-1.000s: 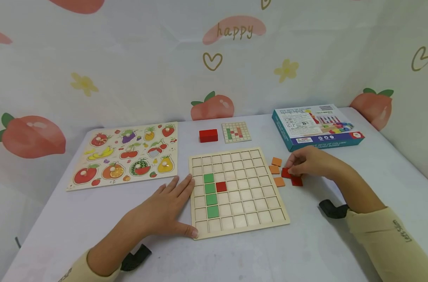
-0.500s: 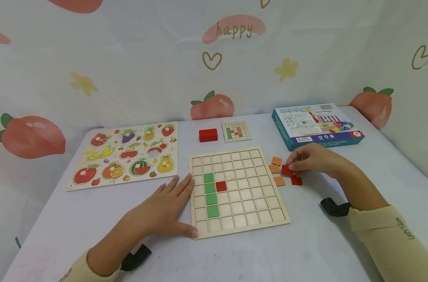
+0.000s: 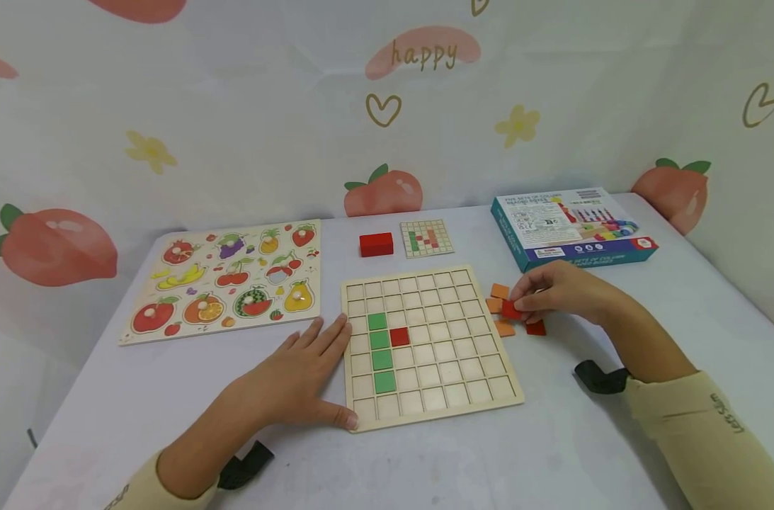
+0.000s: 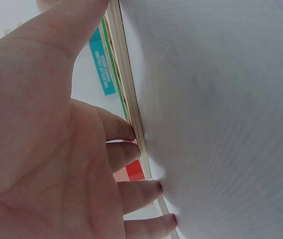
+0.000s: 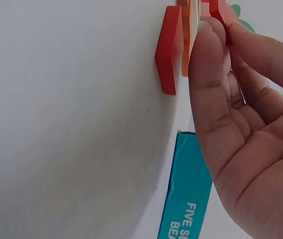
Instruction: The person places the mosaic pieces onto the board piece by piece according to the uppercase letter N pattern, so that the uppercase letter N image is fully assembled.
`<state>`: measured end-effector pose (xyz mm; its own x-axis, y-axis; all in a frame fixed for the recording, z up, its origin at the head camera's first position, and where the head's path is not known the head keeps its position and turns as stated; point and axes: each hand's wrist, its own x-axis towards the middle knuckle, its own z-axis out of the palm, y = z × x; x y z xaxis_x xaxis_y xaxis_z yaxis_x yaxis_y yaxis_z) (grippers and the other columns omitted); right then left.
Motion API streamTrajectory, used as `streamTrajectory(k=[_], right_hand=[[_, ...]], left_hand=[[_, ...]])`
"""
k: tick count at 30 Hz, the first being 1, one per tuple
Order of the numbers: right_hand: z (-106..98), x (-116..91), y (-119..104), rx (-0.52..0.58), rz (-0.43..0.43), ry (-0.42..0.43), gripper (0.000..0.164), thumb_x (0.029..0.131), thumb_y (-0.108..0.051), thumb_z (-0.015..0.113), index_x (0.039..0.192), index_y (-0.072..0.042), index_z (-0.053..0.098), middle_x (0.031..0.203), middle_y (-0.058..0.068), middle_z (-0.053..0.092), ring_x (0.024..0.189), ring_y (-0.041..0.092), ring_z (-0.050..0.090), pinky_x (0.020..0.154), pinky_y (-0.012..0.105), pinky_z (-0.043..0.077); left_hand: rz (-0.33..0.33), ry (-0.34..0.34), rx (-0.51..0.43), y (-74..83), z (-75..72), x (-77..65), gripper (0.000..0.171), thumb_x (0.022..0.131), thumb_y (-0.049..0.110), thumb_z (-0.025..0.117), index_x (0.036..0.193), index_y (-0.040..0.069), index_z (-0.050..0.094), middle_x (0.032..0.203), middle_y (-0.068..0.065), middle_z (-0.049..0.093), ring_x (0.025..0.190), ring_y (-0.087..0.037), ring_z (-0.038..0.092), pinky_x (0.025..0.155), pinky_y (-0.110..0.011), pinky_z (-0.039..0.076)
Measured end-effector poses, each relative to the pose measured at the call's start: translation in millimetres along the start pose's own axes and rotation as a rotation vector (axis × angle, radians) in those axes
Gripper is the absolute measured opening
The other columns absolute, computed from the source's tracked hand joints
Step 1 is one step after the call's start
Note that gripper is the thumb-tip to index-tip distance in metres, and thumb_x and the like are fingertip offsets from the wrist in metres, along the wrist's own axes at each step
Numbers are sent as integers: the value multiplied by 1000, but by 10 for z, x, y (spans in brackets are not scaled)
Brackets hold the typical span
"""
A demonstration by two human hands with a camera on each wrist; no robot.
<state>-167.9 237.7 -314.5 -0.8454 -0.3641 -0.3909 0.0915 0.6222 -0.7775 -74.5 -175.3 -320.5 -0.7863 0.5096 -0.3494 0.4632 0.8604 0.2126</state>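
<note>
My right hand [image 3: 561,292] pinches a small red square tile [image 3: 510,310] between thumb and fingers, just right of the wooden grid board [image 3: 433,418]. In the right wrist view the pinched red tile [image 5: 220,12] shows at the fingertips. Another red tile [image 3: 536,328] lies on the table below that hand. Several orange tiles [image 3: 500,291] sit along the board's right edge, one partly covered by the pinched tile. My left hand [image 3: 294,386] rests flat with fingers spread, fingertips and thumb at the board's left edge. On the board are several green tiles [image 3: 382,360] in a column and one red tile [image 3: 400,336].
A fruit knob puzzle [image 3: 227,280] lies at the left. Behind the board are a red block [image 3: 377,245] and a small pattern card [image 3: 427,239] with coloured squares. A teal-sided box [image 3: 574,230] lies at the back right, close behind the right hand.
My right hand has picked up a red tile from beside the orange ones and shifted it slightly left toward the board. The left hand has stayed put.
</note>
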Motion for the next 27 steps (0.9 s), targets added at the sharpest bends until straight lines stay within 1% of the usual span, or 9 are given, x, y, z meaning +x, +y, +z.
streamTrajectory(k=[6,12,19,27], right_hand=[[42,16,-32,-18,-21,-21,21,94,-13,71,108,2,69,101,11,71,85,25,69,80,31,57],[97,56,-84,-33,-58,-52,17,94,-12,71,105,1,70,95,11,69,82,26,69,78,31,57],[204,107,-197,-52,-67,-69,14,93,-11,72,103,-1,73,97,10,70,81,24,67,76,31,58],[317,175,-281,-23,-93,-120,10,93,-7,71,99,-1,73,90,11,71,77,25,68,75,33,59]], left_hand=[[-5,-3,-5,6,5,5,128,70,84,63,161,7,18,167,-8,11,150,-42,9,114,-64,20],[-8,1,-7,5,13,0,128,70,85,63,161,7,18,167,-8,10,150,-42,8,114,-64,19],[-9,4,0,-2,26,1,129,69,85,63,161,7,17,168,-8,10,151,-41,8,114,-64,19],[-15,-3,0,5,15,3,129,69,85,64,161,8,17,168,-7,9,151,-41,7,115,-63,18]])
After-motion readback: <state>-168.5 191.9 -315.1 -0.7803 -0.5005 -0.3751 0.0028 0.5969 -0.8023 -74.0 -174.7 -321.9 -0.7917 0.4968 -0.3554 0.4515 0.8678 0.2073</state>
